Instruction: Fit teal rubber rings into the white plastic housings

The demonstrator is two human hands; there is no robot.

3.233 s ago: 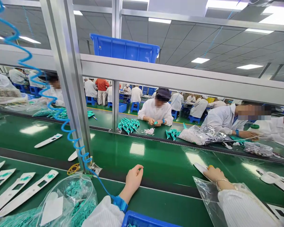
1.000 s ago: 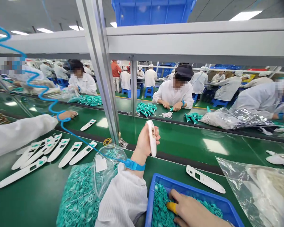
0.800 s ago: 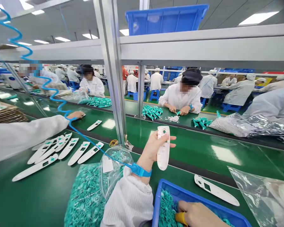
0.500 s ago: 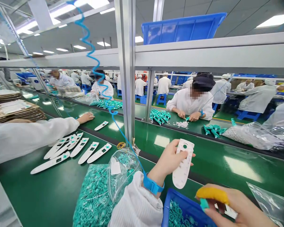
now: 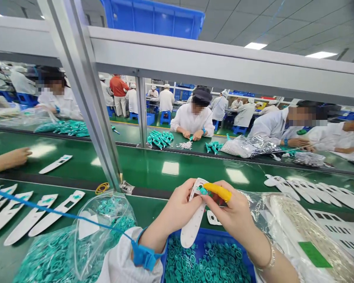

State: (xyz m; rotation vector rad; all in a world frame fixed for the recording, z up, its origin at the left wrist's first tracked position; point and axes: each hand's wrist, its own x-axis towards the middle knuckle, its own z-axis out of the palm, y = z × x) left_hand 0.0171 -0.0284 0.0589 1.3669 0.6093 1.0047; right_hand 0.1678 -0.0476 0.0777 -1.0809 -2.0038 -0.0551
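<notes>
My left hand (image 5: pixel 183 204) grips a long white plastic shell (image 5: pixel 192 226), its narrow rounded end pointing down. At the shell's upper end, my right hand (image 5: pixel 228 202), with a yellow cover on one finger, pinches a small teal piece (image 5: pixel 203 190) against the shell's surface. Both hands are above a blue bin (image 5: pixel 163 257) that holds many teal ring-shaped parts (image 5: pixel 206 259). Another white part (image 5: pixel 214 217) shows just behind my right hand.
Clear bags of teal parts (image 5: pixel 56 251) lie left; more white shells (image 5: pixel 57 212) lie beyond them. A bag with a green label (image 5: pixel 315 253) and a shell row (image 5: pixel 312 190) are right. A metal post (image 5: pixel 85 94) stands ahead. Another person's hand (image 5: pixel 13 159) reaches in at left.
The view has swung right. My right hand has come to the shell in my left hand, bringing its teal piece against the upper end.
</notes>
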